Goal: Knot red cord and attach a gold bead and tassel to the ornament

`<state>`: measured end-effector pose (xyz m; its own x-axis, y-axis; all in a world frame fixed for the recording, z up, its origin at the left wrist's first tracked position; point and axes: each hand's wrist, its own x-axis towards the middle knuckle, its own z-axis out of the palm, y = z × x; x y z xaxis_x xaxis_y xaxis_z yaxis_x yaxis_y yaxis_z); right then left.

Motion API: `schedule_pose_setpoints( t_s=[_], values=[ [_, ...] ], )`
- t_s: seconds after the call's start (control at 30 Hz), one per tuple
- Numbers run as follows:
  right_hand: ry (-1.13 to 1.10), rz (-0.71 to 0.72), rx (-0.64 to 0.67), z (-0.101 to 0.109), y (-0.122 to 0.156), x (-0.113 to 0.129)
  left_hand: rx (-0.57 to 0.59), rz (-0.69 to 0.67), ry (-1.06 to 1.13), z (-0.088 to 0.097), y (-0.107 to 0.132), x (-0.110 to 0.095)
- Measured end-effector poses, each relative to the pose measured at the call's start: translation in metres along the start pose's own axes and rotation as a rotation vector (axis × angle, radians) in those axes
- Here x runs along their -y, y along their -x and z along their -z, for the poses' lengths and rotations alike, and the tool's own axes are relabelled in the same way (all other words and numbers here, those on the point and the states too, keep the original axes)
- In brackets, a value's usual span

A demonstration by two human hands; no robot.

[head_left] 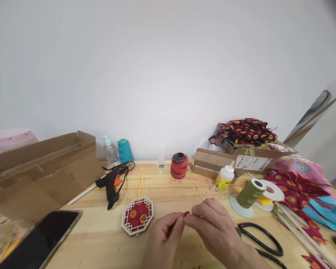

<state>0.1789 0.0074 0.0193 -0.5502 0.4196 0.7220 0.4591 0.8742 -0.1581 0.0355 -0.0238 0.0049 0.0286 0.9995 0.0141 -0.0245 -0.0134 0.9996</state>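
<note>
In front of me, my left hand and my right hand meet fingertip to fingertip. Both pinch a small red piece, perhaps fabric or cord; most of it is hidden by the fingers. Left of the hands lies an octagonal wooden frame with lattice edges and red patterned fabric inside, a yellow cord running up from its top. Black-handled scissors rest beside my right wrist, their blades hidden behind it.
A glue gun, a phone and a cardboard box occupy the left. Behind stand a red thread spool and a small clear bottle. To the right are a glue bottle, a green spool and patterned fabric.
</note>
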Motion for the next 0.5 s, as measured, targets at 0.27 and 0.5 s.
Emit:
schedule_pose_setpoints(
  t_s=[0.27,0.5],
  values=[
    [-0.246,-0.214,-0.055,0.01,0.0,-0.005,0.017,0.054,-0.036,0.001,-0.004,0.007],
    [-0.335,-0.326,-0.088,0.0,0.004,-0.006,0.032,0.107,0.146,0.003,-0.006,0.017]
  ],
)
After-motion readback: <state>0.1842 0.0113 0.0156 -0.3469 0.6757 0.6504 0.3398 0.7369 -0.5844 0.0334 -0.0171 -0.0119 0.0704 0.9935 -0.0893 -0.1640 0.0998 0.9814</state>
